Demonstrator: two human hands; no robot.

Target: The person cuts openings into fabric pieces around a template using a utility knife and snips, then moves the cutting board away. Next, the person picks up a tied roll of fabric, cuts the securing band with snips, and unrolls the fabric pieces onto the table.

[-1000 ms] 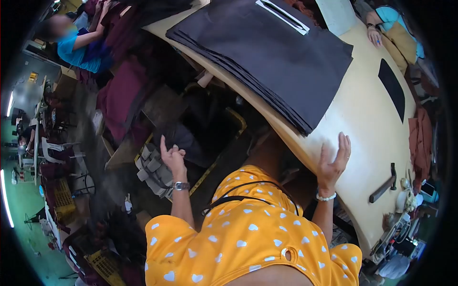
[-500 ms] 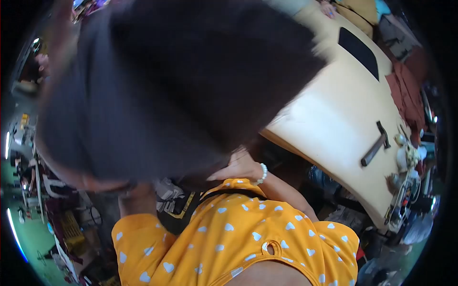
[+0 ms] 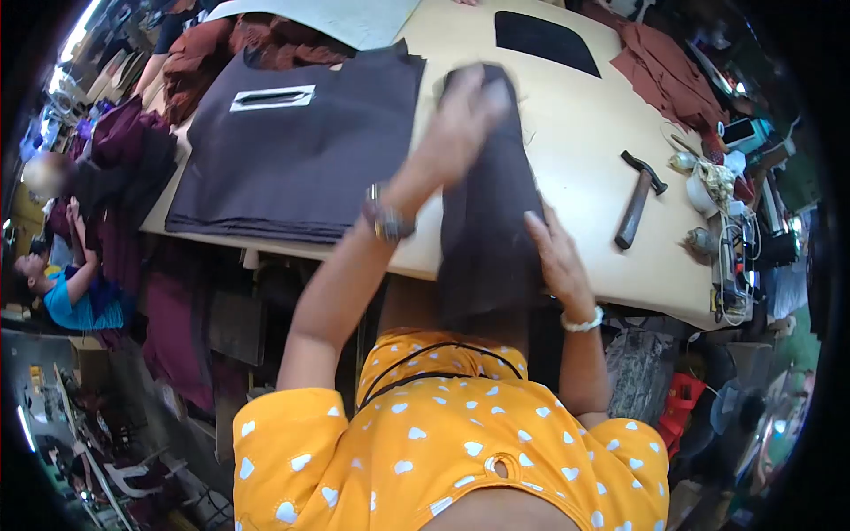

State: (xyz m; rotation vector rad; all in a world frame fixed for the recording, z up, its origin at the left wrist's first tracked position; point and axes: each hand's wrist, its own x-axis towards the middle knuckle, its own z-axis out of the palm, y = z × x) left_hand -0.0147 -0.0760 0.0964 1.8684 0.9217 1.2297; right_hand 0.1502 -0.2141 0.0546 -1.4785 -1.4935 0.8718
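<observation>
A dark piece of cloth (image 3: 487,212), narrow and seemingly folded, lies lengthwise over the table's near edge, its lower end hanging toward my lap. At its far end my left hand (image 3: 460,128), with a watch on the wrist, is over the cloth; motion blur smears its fingers. My right hand (image 3: 562,261), wearing a beaded bracelet, rests along the cloth's right edge with fingers stretched out. To the left lies a stack of dark cut cloth pieces (image 3: 301,168), the top one bearing a white strip with a dark slit (image 3: 273,97).
The pale table (image 3: 575,159) holds a hammer (image 3: 639,199) at right and a black curved panel (image 3: 547,42) at the back. Rust-coloured cloth (image 3: 668,71) lies at the far right. Cords and small items (image 3: 730,230) crowd the right end. Another person (image 3: 75,279) is at left.
The dark cloth, raised close to the camera before, now lies lower on the table. My left hand has come into sight above it, and my right hand has moved from my waist to its edge.
</observation>
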